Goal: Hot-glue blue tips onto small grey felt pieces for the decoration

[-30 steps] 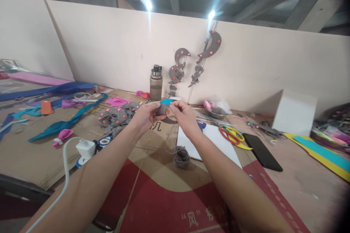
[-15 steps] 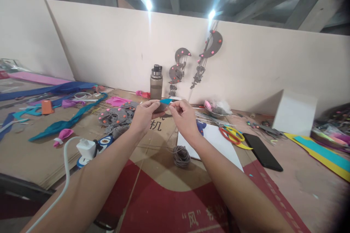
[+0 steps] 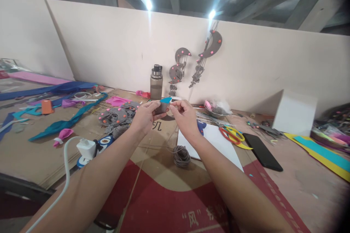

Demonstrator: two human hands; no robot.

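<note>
Between the thumb and fingers of my left hand (image 3: pixel 144 119) is a small grey felt piece (image 3: pixel 163 108), held up over the cardboard. A pointed teal piece (image 3: pixel 165 100) stands at its upper edge. My right hand (image 3: pixel 186 118) is closed in a pinch at the right edge of the felt; what its fingertips grip is too small to make out. Below the hands lies a ball of grey cord (image 3: pixel 181 156), its loose strand trailing left. Grey crescents with pink and orange dots (image 3: pixel 116 116) lie beside my left hand.
A water bottle (image 3: pixel 156 83) stands by the white partition, where dotted crescent garlands (image 3: pixel 213 45) hang. To the right are scissors (image 3: pixel 232 134), white paper (image 3: pixel 216 142) and a black phone (image 3: pixel 262 151). A white charger (image 3: pixel 86 148) with its cable and teal fabric (image 3: pixel 62 125) lie left.
My left hand has turned slightly, so more of the grey felt's face shows and its teal piece stands more upright. My right hand stays pinched beside it.
</note>
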